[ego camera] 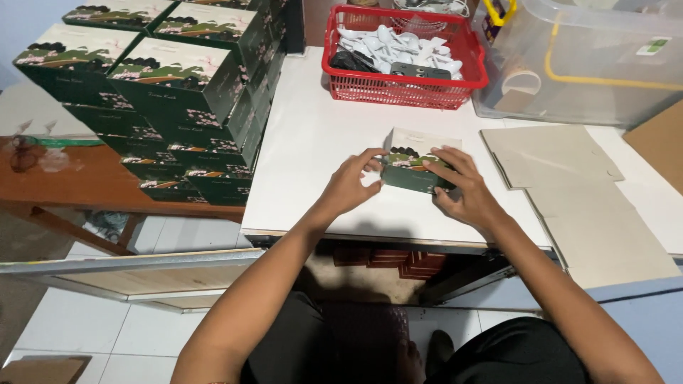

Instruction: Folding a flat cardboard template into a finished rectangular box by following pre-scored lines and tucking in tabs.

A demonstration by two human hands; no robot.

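Both forearms reach up from the bottom of the view, over dark trousers, to a small green box [413, 165] with a pale printed lid that sits on the white surface [313, 142] near its front edge. Left hand [350, 183] touches the box's left end, fingers curled and fingertips pinching at the corner. Right hand [466, 190] wraps the right end, fingers laid over the lid and thumb below, so the box is held between the 2 hands.

Bare white room lies left of the box, reaching to a stack of matching green boxes [192, 107] piled several layers high at the surface's left edge. Behind the box, well apart, stands a red plastic basket [402, 85] filled with white plastic spoons [398, 43]. Just right of the right hand lie flat grey cardboard sheets [569, 185], running to the front edge. A clear plastic bin [583, 71] stands at the far right corner.
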